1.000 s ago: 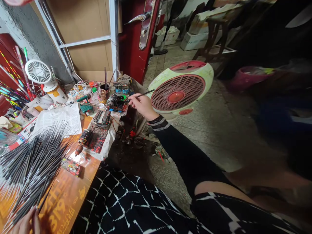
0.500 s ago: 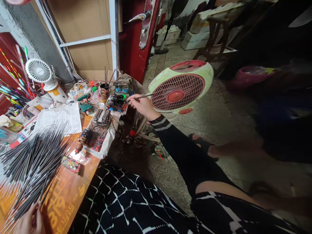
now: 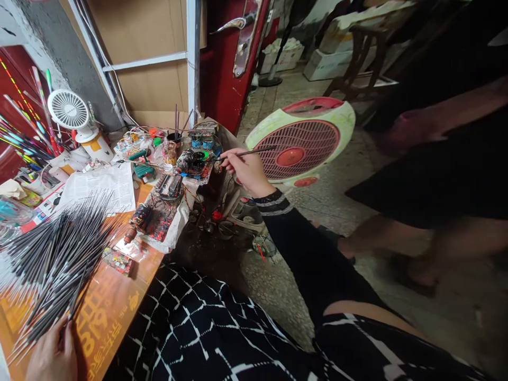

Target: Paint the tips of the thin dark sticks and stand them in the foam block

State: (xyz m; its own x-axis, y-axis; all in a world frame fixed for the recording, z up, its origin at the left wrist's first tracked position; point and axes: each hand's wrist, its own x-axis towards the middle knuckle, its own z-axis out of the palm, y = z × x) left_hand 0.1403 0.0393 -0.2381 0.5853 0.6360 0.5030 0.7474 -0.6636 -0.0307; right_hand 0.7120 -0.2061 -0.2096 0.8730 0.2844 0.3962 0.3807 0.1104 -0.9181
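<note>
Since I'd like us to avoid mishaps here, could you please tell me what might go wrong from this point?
The dark stick in the right hand overlaps the fan in this view; if they are close, it could catch, though depth is hard to judge. The other person, at the picture's right, might jog the right arm or the fan. The thin dark rods at the left hand lie loosely crossed, so moving one might drag others.
</note>
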